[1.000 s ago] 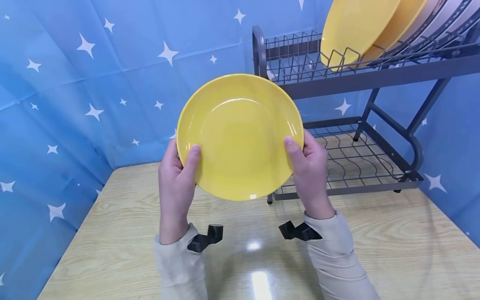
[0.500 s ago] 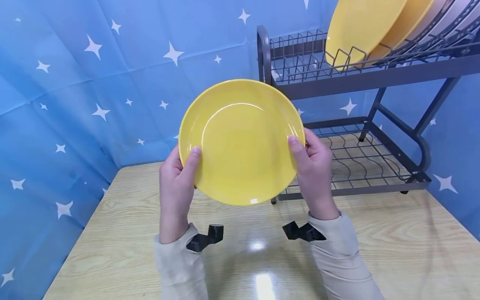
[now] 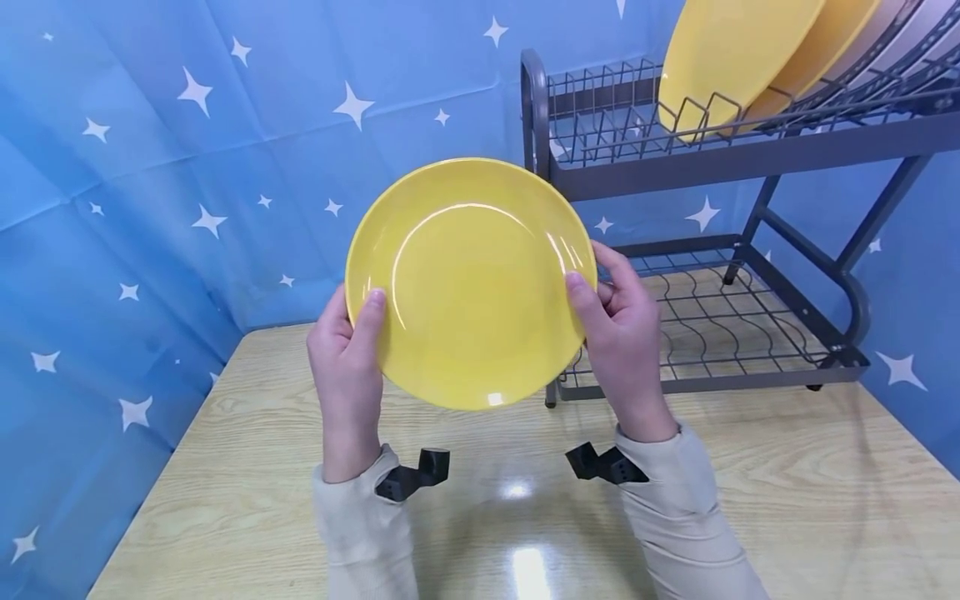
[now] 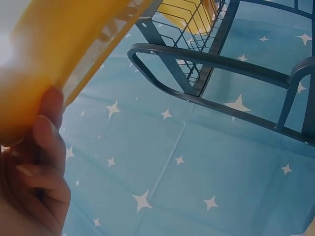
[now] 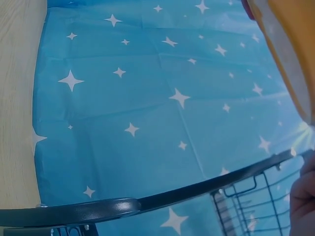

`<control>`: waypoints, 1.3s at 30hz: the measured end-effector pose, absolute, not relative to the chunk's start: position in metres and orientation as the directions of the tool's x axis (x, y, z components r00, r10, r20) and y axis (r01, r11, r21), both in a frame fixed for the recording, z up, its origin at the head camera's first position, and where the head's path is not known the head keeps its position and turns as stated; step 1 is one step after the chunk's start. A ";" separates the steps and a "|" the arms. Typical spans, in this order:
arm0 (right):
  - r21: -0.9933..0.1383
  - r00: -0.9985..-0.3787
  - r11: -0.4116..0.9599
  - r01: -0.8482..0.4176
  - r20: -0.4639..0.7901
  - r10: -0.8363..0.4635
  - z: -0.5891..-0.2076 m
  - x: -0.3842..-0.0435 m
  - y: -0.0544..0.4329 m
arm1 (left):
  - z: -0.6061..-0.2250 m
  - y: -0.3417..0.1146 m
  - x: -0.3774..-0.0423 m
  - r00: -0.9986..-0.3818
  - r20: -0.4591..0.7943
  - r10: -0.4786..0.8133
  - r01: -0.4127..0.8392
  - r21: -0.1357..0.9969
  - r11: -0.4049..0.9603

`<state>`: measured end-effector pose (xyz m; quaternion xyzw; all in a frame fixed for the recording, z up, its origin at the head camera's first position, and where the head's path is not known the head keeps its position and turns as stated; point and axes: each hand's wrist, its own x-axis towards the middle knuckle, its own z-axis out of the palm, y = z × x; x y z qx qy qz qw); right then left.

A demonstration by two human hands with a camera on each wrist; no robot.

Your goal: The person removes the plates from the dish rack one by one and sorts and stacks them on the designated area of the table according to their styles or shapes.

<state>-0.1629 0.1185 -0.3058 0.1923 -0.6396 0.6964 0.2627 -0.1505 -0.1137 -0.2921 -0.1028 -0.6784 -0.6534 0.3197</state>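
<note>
A round, glossy yellow plate (image 3: 472, 292) is held up above the table, its inner face turned toward me. My left hand (image 3: 348, 367) grips its left rim, thumb on the face and fingers behind. On the opposite side my right hand (image 3: 622, 342) pinches the rim the same way. From the left wrist view, the curled fingers of the left hand (image 4: 42, 167) press against the plate's underside (image 4: 64, 44). Only a corner of the right hand (image 5: 304, 191) shows in the right wrist view, below the plate's edge (image 5: 290, 54).
A dark two-tier dish rack (image 3: 720, 162) stands at the right on the wooden table (image 3: 247, 492). Yellow plates (image 3: 735, 67) and white plates with dark patterned rims lean in its upper tier. Its lower wire shelf (image 3: 712, 325) is close behind my right hand. Blue star-printed cloth (image 3: 262, 167) hangs behind.
Over the last second the plate has dipped slightly, then shifted a little left with both hands still gripping it. The rack has drifted right in the head view.
</note>
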 end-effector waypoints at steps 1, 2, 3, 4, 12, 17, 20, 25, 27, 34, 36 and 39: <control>-0.791 -0.790 -0.052 -0.609 0.601 0.116 -0.304 -0.162 0.118 | -0.292 -0.115 -0.150 -0.775 0.563 -0.288 0.554 0.824 0.120; -0.790 -0.790 -0.059 -0.610 0.602 0.113 -0.303 -0.160 0.117 | -0.292 -0.115 -0.150 -0.777 0.555 -0.296 0.550 0.828 0.110; -0.787 -0.789 -0.065 -0.613 0.605 0.111 -0.301 -0.159 0.116 | -0.292 -0.117 -0.149 -0.779 0.548 -0.305 0.546 0.832 0.098; -0.783 -0.784 -0.062 -0.619 0.611 0.110 -0.299 -0.158 0.116 | -0.291 -0.118 -0.149 -0.779 0.543 -0.314 0.545 0.833 0.091; -0.738 -0.728 0.067 -0.672 0.674 0.124 -0.295 -0.158 0.114 | -0.283 -0.124 -0.138 -0.764 0.526 -0.373 0.550 0.834 0.050; -0.747 -0.738 0.046 -0.663 0.662 0.133 -0.295 -0.158 0.114 | -0.284 -0.128 -0.137 -0.737 0.549 -0.394 0.574 0.816 0.064; -0.750 -0.737 0.036 -0.661 0.657 0.157 -0.296 -0.159 0.115 | -0.287 -0.133 -0.140 -0.736 0.549 -0.395 0.576 0.815 0.059; -0.728 -0.702 0.040 -0.684 0.672 0.236 -0.298 -0.165 0.122 | -0.295 -0.142 -0.147 -0.725 0.543 -0.424 0.574 0.816 0.062; -0.717 -0.684 0.033 -0.696 0.677 0.270 -0.300 -0.170 0.127 | -0.298 -0.145 -0.149 -0.717 0.536 -0.446 0.574 0.817 0.061; -0.712 -0.645 0.068 -0.699 0.668 0.371 -0.305 -0.179 0.141 | -0.303 -0.152 -0.154 -0.704 0.522 -0.482 0.572 0.819 0.052; -0.710 -0.641 0.061 -0.701 0.665 0.382 -0.304 -0.177 0.143 | -0.304 -0.154 -0.155 -0.701 0.518 -0.490 0.570 0.820 0.051; -0.695 -0.627 0.044 -0.718 0.673 0.393 -0.300 -0.173 0.143 | -0.306 -0.156 -0.157 -0.694 0.508 -0.510 0.563 0.825 0.055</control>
